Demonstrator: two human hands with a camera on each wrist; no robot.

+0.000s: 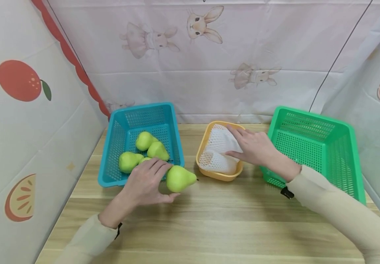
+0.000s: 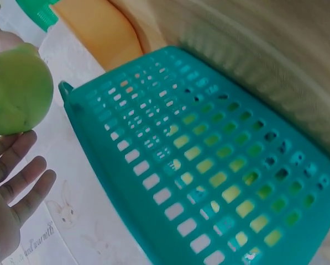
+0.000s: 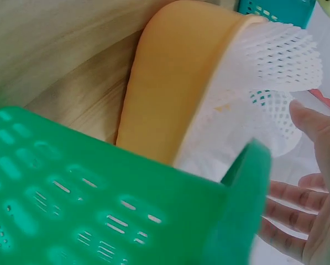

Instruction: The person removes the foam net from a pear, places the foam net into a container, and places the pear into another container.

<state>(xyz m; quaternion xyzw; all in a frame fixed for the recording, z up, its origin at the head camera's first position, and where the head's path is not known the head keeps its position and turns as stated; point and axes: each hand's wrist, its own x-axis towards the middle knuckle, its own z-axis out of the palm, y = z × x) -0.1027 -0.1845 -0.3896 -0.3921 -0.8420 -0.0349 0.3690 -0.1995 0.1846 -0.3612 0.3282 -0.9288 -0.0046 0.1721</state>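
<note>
My left hand (image 1: 145,181) grips a green pear (image 1: 178,179) between thumb and fingers, just off the near right corner of the blue basket (image 1: 105,161). The pear's stem points right. In the left wrist view that pear (image 2: 21,88) shows above the fingers. Over the small yellow basket (image 1: 221,177) hovers my right hand (image 1: 256,146), thumb and fingers spread apart with nothing held. White foam fruit nets (image 1: 219,146) fill the yellow basket. The right wrist view has the thumb near the edge of one foam net (image 3: 286,55).
Several more green pears (image 1: 128,162) lie in the blue basket on the left. A larger green basket (image 1: 356,165) stands on the right, under the right forearm. All three baskets are on a wooden table (image 1: 209,227), with a printed cloth (image 1: 203,91) behind.
</note>
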